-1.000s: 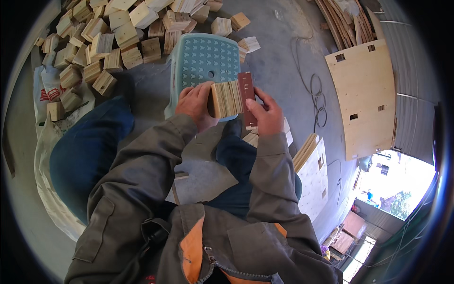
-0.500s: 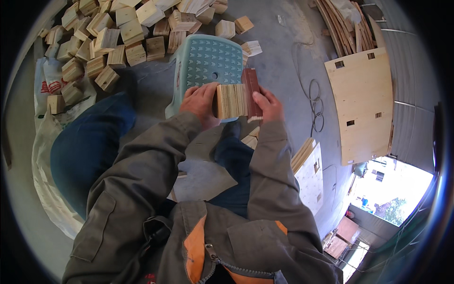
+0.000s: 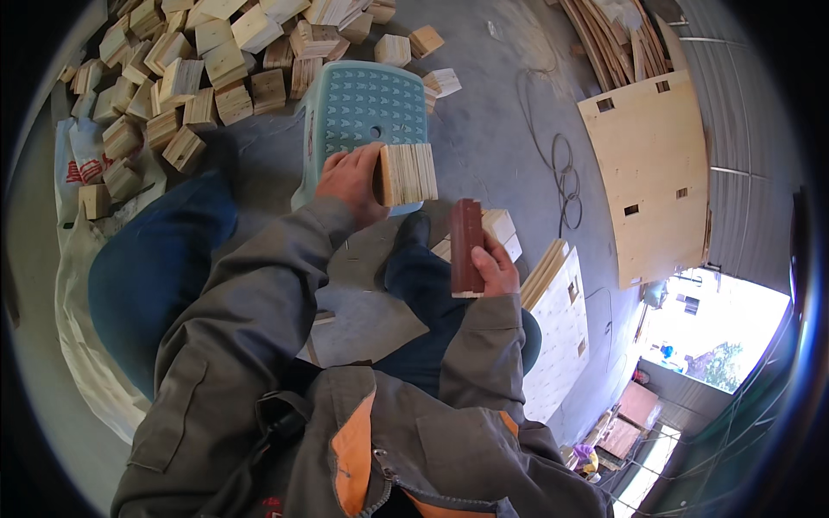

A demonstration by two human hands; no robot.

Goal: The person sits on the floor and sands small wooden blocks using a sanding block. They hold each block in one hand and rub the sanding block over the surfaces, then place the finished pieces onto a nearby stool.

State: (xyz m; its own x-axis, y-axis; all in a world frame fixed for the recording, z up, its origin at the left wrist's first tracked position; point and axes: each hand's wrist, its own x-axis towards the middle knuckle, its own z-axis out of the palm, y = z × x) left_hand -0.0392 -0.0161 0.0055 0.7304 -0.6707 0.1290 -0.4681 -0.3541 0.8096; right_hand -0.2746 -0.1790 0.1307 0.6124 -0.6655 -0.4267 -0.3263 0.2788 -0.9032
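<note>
Holding a layered block [image 3: 409,174] in left grip [image 3: 352,183] at the teal stool [image 3: 371,99], clutching a reddish-brown bar [image 3: 466,246] in right grip [image 3: 496,268]!

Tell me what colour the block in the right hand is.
The block in the right hand is reddish brown, best seen in the head view.

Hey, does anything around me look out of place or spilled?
Nothing looks spilled. A dark cable lies in untidy loops on the floor at right, and wooden blocks beside the stool form a jumbled heap, many tilted, rather than neat stacks.
</note>
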